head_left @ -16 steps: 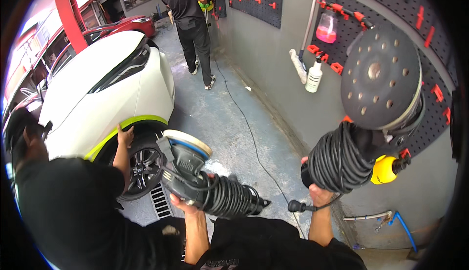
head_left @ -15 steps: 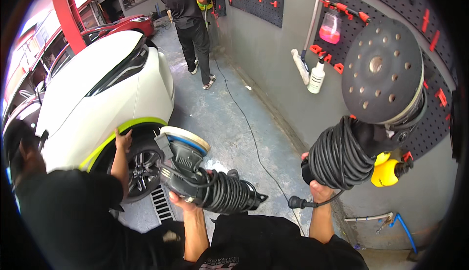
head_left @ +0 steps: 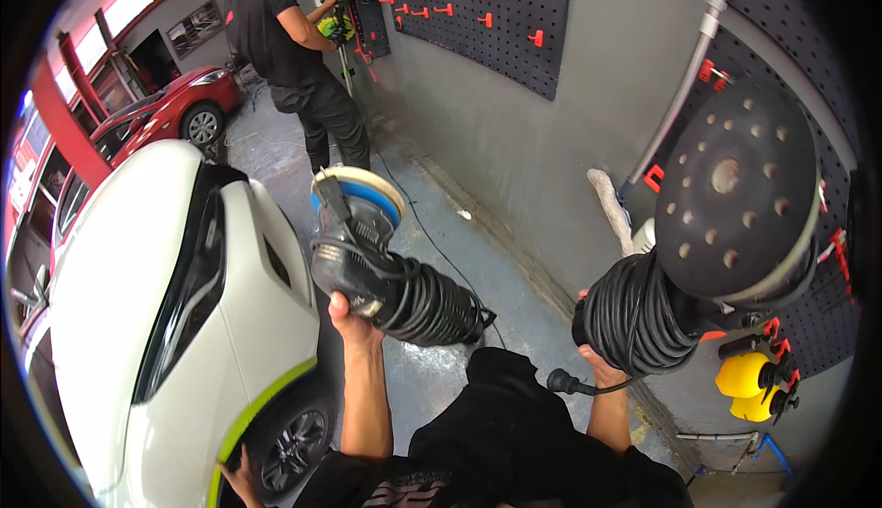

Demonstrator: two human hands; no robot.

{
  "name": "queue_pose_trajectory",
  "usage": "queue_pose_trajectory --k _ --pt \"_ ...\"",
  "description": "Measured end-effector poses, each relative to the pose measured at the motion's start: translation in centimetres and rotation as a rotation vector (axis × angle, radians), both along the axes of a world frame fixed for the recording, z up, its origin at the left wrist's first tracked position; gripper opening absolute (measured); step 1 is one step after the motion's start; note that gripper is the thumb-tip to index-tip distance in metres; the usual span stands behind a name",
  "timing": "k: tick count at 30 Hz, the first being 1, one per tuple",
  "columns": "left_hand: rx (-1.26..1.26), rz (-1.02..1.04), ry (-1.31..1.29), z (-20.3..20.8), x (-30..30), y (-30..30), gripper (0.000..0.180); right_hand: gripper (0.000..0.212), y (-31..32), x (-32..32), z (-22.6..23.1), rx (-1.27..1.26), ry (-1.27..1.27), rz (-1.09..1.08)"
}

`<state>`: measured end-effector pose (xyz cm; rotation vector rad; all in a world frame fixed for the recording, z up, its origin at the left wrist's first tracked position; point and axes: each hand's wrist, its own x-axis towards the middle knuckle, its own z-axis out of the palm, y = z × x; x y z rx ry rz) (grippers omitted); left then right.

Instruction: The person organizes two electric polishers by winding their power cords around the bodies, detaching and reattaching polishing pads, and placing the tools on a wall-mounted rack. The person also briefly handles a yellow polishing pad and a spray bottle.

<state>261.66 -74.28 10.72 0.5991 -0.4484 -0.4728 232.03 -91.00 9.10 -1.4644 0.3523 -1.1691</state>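
Observation:
My left hand is closed round the body of a black orbital polisher, its cream and blue pad tipped upward. This tool's black cord is coiled round its handle. In my right hand is a black orbital sander, held up with its round, dark, perforated pad facing me. Its cord is also wound thickly round the handle, hiding most of those fingers. The cord's plug dangles beside my right wrist.
A white car with a lime-green wheel-arch edge stands at left; another person's hand touches that edge. Ahead, a person in black faces the wall pegboard. Yellow bottles hang at right. A cord crosses the floor.
The view has moved forward along the car, and the nearby person at left has mostly slid out of view. Both tools stay in my hands. The far person now reaches toward the wall.

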Motion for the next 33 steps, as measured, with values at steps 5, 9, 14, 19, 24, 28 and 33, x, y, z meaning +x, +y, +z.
queue_pose_trajectory --k 5,9,14,19,24,28,33 --pt "-0.039 0.003 -0.039 1.6 13.6 -10.1 0.081 0.086 -8.4 12.6 0.0 -0.180 0.078 -0.045" --pt "-0.008 0.034 -0.017 2.7 23.2 -16.1 0.081 0.086 -15.5 22.2 2.1 0.081 -0.174 0.121" --pt "-0.009 0.017 -0.009 2.7 33.5 -21.9 0.079 0.087 -22.5 31.8 3.1 -0.208 0.028 -0.039" --pt "0.003 -0.003 0.000 1.3 46.1 -29.7 0.073 0.079 -27.6 43.1 2.8 -0.257 0.045 -0.224" --pt "0.051 -0.077 -0.021 -0.1 58.7 -36.7 0.070 0.080 -30.1 53.2 1.0 -0.119 -0.063 -0.337" --pt "0.116 -0.173 -0.087 -1.4 68.4 -41.2 0.076 0.076 -31.5 59.3 0.2 -0.073 -0.163 -0.442" --pt "0.155 -0.203 -0.067 -2.7 76.2 -45.6 0.070 0.072 -33.0 63.5 -1.6 -0.064 -0.156 -0.591"
